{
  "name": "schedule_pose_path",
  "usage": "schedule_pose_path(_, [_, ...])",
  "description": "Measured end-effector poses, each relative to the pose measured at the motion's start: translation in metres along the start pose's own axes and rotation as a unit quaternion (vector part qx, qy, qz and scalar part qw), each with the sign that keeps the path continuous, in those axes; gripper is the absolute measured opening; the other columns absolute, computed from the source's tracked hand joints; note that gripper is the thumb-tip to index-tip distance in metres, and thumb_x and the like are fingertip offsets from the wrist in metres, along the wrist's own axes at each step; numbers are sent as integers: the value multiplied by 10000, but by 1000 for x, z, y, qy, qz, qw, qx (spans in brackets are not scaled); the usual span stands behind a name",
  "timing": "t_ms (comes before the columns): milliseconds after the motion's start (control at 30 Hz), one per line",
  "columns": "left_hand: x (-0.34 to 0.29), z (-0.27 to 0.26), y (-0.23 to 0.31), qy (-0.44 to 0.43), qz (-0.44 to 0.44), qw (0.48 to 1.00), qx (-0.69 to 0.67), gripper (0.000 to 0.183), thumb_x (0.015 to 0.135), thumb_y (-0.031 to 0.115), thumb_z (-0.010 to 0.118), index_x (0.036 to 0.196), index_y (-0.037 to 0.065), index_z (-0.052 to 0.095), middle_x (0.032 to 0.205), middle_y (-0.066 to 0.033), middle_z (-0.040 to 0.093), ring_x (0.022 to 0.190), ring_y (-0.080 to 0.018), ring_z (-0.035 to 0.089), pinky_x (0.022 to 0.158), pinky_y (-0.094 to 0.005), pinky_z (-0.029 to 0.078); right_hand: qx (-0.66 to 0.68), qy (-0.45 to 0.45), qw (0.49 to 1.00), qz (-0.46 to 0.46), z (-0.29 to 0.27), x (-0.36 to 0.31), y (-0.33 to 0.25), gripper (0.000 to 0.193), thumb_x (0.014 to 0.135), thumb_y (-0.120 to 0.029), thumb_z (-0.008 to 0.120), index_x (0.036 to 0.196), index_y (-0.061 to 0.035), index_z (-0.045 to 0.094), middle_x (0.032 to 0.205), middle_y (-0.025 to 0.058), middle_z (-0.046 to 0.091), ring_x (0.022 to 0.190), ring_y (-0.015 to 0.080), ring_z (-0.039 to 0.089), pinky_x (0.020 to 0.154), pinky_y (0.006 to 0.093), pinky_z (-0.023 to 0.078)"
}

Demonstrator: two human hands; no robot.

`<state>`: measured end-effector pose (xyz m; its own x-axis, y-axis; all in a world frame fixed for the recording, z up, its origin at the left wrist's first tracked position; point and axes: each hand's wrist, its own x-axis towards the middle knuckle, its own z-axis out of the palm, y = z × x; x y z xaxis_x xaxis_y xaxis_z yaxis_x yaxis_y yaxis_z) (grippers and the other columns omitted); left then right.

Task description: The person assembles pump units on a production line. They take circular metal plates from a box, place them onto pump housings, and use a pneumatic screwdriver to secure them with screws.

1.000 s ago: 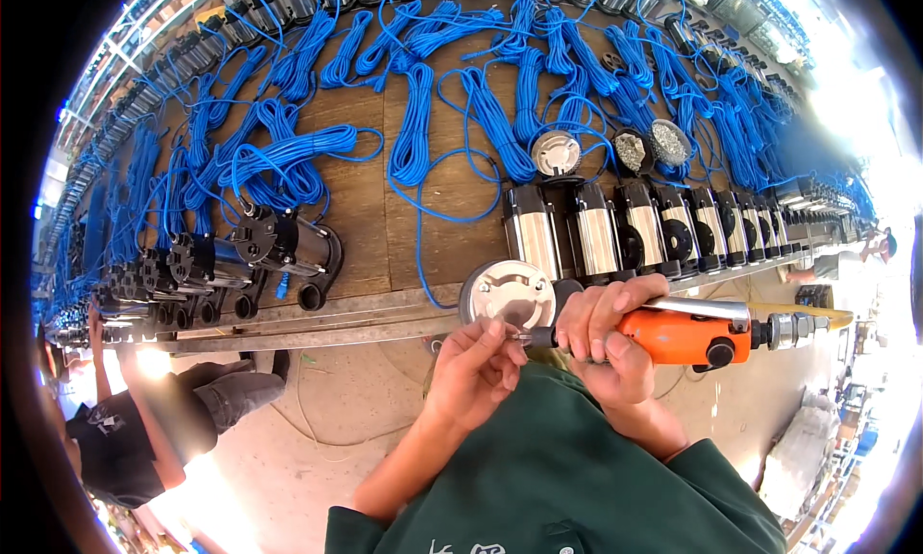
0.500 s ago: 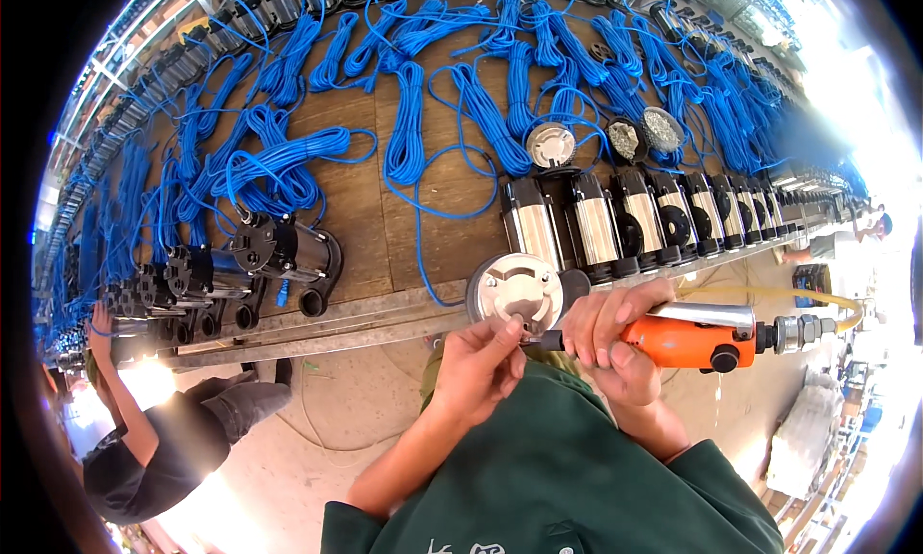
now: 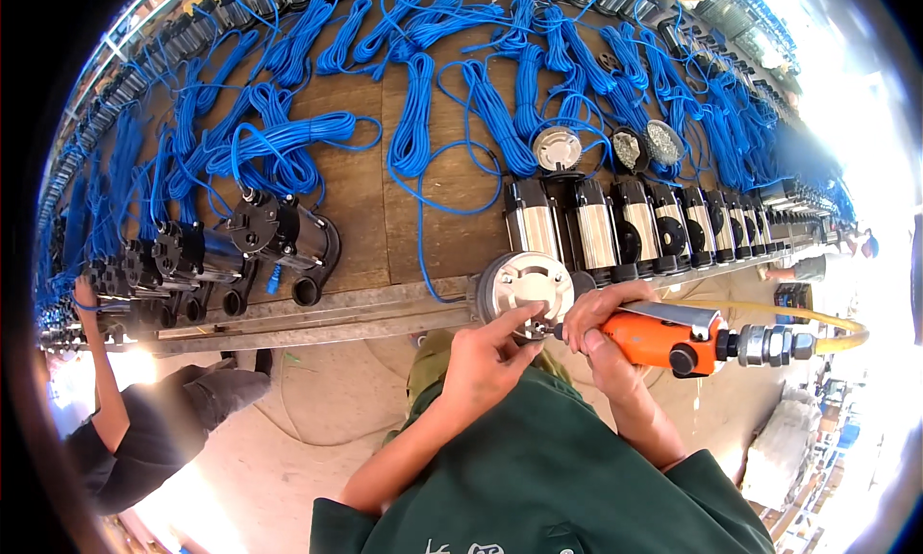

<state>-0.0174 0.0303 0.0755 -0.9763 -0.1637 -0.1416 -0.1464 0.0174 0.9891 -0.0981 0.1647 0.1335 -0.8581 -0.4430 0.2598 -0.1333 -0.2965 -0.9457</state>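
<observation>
My right hand (image 3: 598,316) grips an orange pneumatic screwdriver (image 3: 673,340), its tip pointing left against the round silver end cap (image 3: 522,285) of a pump motor at the bench's front edge. My left hand (image 3: 488,359) is just below the cap, its fingertips touching the cap's lower rim beside the tool's tip. A yellow air hose (image 3: 817,321) runs off to the right from the tool's metal fitting.
A wooden bench (image 3: 351,208) carries several coiled blue cables (image 3: 288,146), a row of silver-and-black motors (image 3: 625,229) at right and black pump bodies (image 3: 274,232) at left. Another person (image 3: 125,429) in dark clothes stands at lower left, one arm on the bench.
My hands and the tool stay at the end cap, my left fingers shifting slightly on its rim. The person at lower left has moved a little.
</observation>
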Motion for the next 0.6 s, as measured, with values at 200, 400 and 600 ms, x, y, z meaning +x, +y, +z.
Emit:
schedule_pose_path(200, [0,1,-17,48,37,997,42,424,751,110,748,1161,179,666,533,-81,567,445,-195,523,508,-304,460,-100,-96,990,-40,9,7,-2,206,747,16,539,910,-40,427,657,102,527,551,173,507,562,316,469])
schedule_pose_path(400, [-1,4,-13,62,35,996,58,417,742,122,761,1147,177,676,535,-77,573,443,-191,521,508,-304,465,-115,-90,989,-19,1,6,3,217,732,20,556,916,-25,450,679,106,550,568,176,531,570,311,481])
schedule_pose_path(600, [-1,16,-2,95,8,993,71,370,748,79,765,1109,111,693,543,-41,569,476,-85,520,504,-243,444,-28,-29,999,8,-13,14,-22,205,755,-6,585,939,28,503,785,82,589,626,152,572,607,289,484])
